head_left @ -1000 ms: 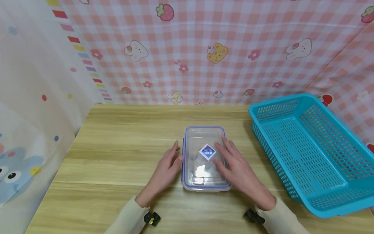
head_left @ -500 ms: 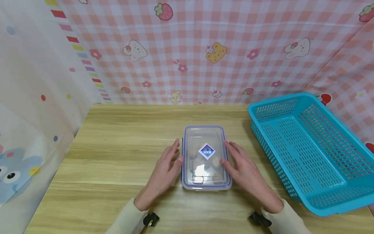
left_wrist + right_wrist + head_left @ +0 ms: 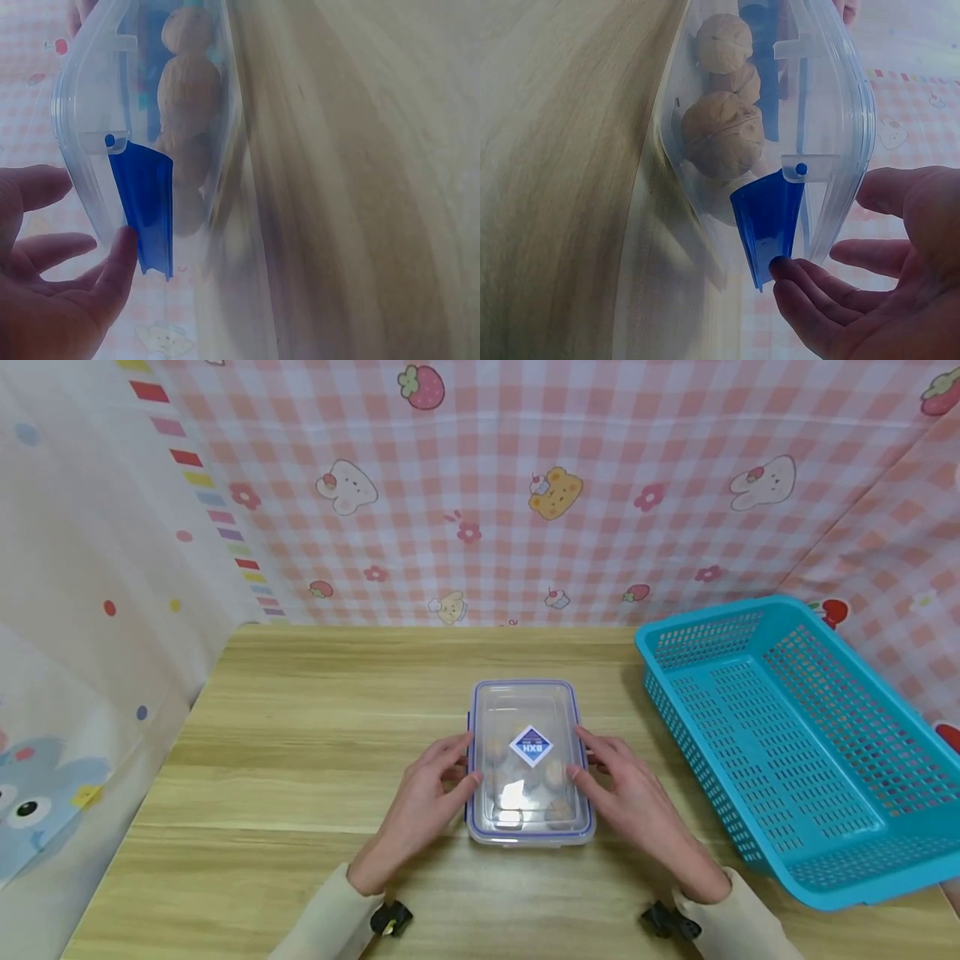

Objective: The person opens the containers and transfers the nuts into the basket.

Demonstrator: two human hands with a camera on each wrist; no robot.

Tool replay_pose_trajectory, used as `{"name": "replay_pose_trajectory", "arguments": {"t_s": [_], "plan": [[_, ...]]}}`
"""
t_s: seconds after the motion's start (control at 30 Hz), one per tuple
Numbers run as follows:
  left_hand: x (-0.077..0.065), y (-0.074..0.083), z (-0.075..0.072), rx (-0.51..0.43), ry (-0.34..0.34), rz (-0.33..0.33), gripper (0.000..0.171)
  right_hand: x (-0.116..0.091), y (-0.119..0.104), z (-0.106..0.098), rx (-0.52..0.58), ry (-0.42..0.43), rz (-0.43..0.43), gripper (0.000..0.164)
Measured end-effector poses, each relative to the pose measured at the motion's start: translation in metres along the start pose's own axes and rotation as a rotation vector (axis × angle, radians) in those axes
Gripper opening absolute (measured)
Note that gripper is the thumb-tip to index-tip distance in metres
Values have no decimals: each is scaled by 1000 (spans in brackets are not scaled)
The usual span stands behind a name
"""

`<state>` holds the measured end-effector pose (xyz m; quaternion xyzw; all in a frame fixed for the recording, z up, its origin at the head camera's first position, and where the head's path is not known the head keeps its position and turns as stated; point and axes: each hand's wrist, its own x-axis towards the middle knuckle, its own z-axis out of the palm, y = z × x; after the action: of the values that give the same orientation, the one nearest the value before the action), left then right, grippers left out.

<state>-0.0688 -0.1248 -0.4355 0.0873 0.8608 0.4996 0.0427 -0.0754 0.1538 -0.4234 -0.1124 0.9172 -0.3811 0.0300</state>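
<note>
A clear plastic food box [image 3: 517,706] with a blue seal and a diamond sticker lies on the wooden table. Walnuts [image 3: 724,135] show through its wall. My left hand [image 3: 423,797] is at the box's left side, its thumb over the lid rim; in the left wrist view a fingertip touches a blue latch [image 3: 146,210] that stands out from the wall. On the other side, my right hand [image 3: 637,797] has its thumb at the lid's edge and a fingertip at another flared blue latch [image 3: 769,217]. The fingers of both hands are relaxed.
At the right of the wooden table [image 3: 300,727] stands a turquoise mesh basket [image 3: 757,760], with no contents showing. Pink checked cloth [image 3: 480,460] hangs behind the table, and white patterned cloth [image 3: 82,552] hangs at the left.
My right hand has drawn back rightward from over the lid to the box's right edge. My left hand has come in a little against the left edge. The box stays in place.
</note>
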Motion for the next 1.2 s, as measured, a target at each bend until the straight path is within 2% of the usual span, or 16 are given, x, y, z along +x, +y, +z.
{"name": "replay_pose_trajectory", "arguments": {"t_s": [0.4,0.73,1.03,1.2], "plan": [[1,5,1,17,24,-5,52,0,-4,-1,-85,31,-1,56],[0,8,1,32,53,37,48,0,-8,-4,-127,85,-54,54],[3,19,-4,35,105,99,47,2,-16,-14,-122,126,-96,53],[6,24,-5,-27,125,140,46,0,-18,-20,-94,148,-114,51]]}}
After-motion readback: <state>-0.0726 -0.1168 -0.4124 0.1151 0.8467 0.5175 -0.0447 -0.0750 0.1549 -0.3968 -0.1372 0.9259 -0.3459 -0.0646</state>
